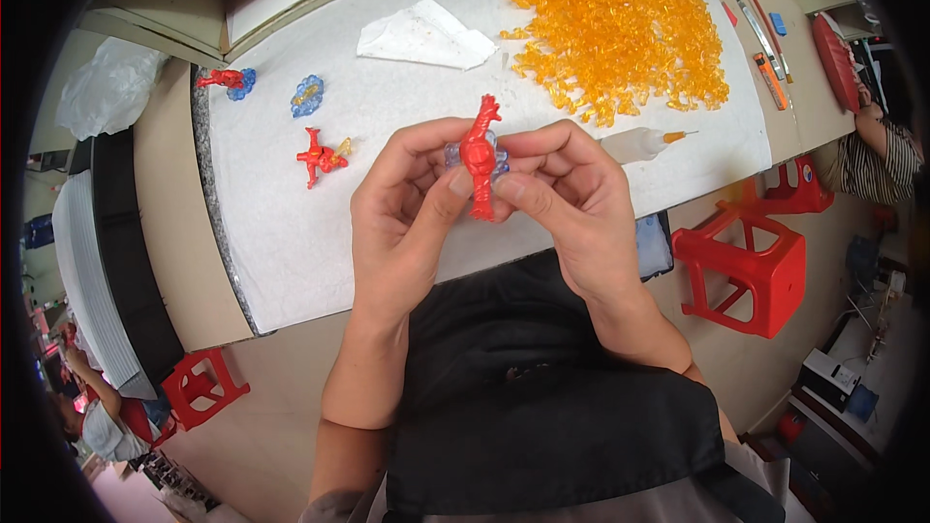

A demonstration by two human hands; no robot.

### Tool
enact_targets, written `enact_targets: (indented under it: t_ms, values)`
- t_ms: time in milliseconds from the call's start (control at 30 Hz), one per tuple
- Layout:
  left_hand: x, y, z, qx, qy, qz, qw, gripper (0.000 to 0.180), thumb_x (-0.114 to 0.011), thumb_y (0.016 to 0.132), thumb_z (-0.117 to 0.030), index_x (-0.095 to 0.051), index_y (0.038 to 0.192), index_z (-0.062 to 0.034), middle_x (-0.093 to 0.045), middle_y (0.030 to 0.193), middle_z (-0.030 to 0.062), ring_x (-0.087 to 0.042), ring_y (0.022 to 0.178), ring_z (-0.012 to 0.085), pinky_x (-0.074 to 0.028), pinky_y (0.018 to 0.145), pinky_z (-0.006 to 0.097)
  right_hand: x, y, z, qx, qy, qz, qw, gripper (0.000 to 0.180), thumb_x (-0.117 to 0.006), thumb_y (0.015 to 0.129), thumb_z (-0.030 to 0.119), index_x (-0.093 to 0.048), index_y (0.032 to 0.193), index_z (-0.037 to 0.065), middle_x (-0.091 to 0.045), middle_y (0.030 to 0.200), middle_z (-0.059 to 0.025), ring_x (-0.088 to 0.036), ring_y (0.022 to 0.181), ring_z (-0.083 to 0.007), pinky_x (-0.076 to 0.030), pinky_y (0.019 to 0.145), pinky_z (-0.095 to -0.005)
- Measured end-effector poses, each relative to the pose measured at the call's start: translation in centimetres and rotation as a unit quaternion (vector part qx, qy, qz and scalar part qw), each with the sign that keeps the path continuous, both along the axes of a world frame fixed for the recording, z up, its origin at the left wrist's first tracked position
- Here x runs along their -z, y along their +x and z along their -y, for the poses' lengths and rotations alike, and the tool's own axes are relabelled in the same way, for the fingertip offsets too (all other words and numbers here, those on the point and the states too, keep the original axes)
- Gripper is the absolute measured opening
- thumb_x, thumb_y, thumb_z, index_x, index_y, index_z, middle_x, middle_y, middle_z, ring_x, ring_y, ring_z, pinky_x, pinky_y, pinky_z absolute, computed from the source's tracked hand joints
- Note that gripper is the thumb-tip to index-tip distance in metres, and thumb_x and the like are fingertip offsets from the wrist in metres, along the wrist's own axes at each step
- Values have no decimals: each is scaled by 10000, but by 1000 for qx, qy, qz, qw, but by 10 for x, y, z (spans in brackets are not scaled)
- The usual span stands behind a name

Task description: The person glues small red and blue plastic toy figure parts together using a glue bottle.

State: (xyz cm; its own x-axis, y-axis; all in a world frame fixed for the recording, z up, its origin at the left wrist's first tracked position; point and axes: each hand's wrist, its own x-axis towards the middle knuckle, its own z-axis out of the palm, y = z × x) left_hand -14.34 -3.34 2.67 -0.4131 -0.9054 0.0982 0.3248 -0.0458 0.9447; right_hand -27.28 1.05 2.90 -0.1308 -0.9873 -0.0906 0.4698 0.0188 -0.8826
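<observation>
Between my two hands is a small red toy figure (479, 157) with outstretched arms, set against a clear blue piece (501, 167) that shows on both sides of its body. My left hand (412, 203) pinches the figure from the left, its thumb on the lower part. From the right, my right hand (562, 189) grips it with thumb and fingertips at the blue piece. Left of my hands lies another red figure (318, 159) with a yellow clear part (345, 147). Farther left are a blue-and-yellow clear piece (307, 95) and a red figure on a blue piece (225, 80).
A large heap of clear orange pieces (615, 34) covers the far right of the white-covered table (291, 232). Nearby lie a crumpled white paper (424, 37), a needle-tipped bottle (641, 143) and an orange cutter (770, 82). Red stools (746, 271) stand at the right; other people sit at both sides.
</observation>
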Motion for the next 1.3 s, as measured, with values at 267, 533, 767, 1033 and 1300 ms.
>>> enact_targets:
  t_ms: [267,533,767,1033,1300]
  values:
    - [-10,7,0,78,136,-103,982,437,-508,796,-32,-328,1194,-42,-571,900,76,-524,795,105,-431,659,245,-5,-7,-6,4,-103,-166,981,274,-550,771,31,-497,1036,-14,-526,911,-72,-505,833,-121,-423,711,-240]
    - [-20,7,-2,127,104,-23,986,452,-500,830,-102,-287,1226,-52,-562,809,54,-502,748,88,-404,692,223,-25,-16,5,-37,-245,-354,902,316,-547,743,7,-521,1057,2,-556,1009,-119,-524,907,-218,-420,762,-295]
    - [-16,13,-5,116,90,-29,989,389,-476,848,-123,-327,1195,-25,-560,787,62,-511,766,98,-403,723,237,-19,-17,2,-16,-225,-270,936,268,-565,709,-58,-544,970,-4,-576,949,-115,-552,865,-202,-423,765,-289]
    - [-23,15,-19,51,87,5,995,406,-523,805,-39,-362,1177,-10,-578,928,125,-555,846,140,-429,765,254,-16,-12,0,17,-220,-240,945,225,-556,708,-80,-528,918,-4,-573,932,-136,-537,911,-223,-414,788,-309]
    - [-21,15,-21,68,84,-11,994,466,-496,788,50,-316,1215,0,-563,982,163,-564,884,190,-447,781,273,-18,-13,-1,32,-227,-273,935,226,-569,693,-77,-536,903,0,-581,922,-141,-546,892,-233,-419,779,-315]
